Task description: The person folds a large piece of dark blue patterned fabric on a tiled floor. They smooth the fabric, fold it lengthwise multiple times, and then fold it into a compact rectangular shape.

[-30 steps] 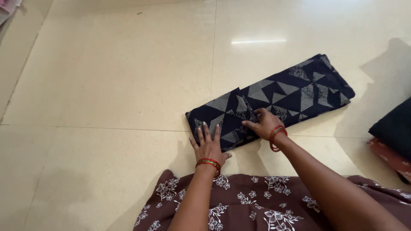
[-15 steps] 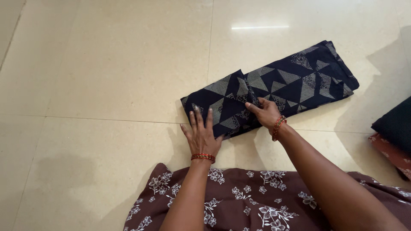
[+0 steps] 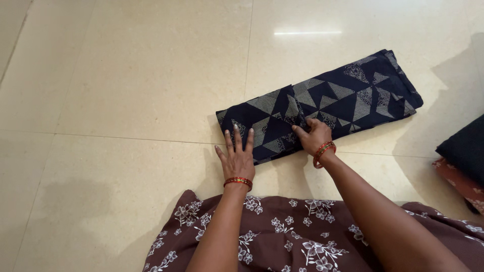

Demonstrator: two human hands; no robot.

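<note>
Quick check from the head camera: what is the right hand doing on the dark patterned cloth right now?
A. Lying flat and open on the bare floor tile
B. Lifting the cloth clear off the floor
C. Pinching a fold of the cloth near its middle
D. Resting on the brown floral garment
C: the right hand has its fingers closed on a bunched fold of the dark patterned cloth, which lies on the floor, while the left hand presses flat at the cloth's near end.

Navy cloth (image 3: 333, 100) with pale grey triangle print under both hands, red bangles (image 3: 238, 181) on the wrists, maroon white-flowered dress (image 3: 282, 236) below them, cream tiled floor (image 3: 126, 90), black and rust-red cloths (image 3: 464, 156) far right.
</note>
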